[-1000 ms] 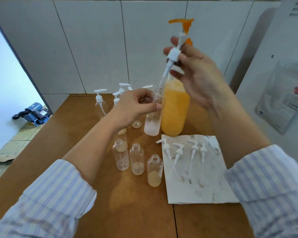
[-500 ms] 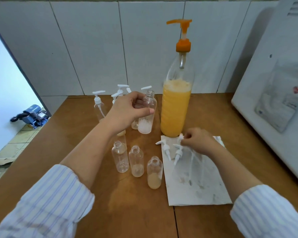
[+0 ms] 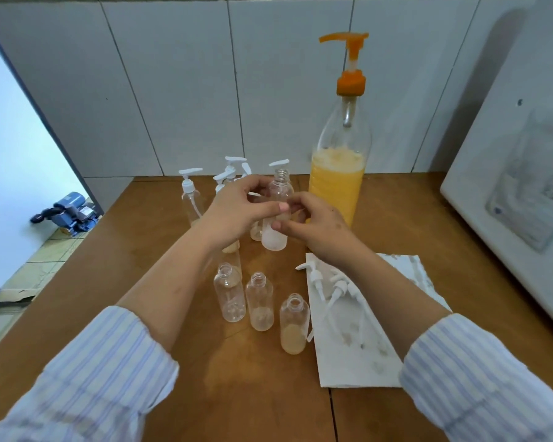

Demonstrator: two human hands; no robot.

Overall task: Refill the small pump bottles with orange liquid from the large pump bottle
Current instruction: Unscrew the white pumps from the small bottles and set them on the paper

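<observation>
Nearest, two blue-and-white striped shirt sleeves (image 3: 87, 374) pushed up the forearms, both arms reaching forward over a brown wooden tabletop (image 3: 237, 393). Between the forearms, three uncapped small clear plastic bottles (image 3: 260, 301) standing upright in a slanted row, two with a little pale liquid at the bottom. To their right, a creased white paper towel (image 3: 358, 355) with several removed white pump heads (image 3: 329, 283) lying on it, partly hidden by the right wrist. Further on, left hand (image 3: 237, 212) curled round an open-necked small clear bottle (image 3: 276, 215) with whitish residue at its base, held upright; whether it touches the tabletop cannot be told. Right hand (image 3: 313, 223) meeting it from the other side, thumb and fingertips pinching the same bottle's lower body. Just behind and right, a tall clear bottle of orange liquid (image 3: 337, 186) topped with an orange pump (image 3: 348, 59), roughly half full, standing upright. Behind the hands, a cluster of small bottles with white pumps fitted (image 3: 190, 193). Beyond, a grey-white tiled wall (image 3: 173, 84); at right, a white appliance (image 3: 508, 173); far left, on the floor, a blue machine (image 3: 69, 212)
</observation>
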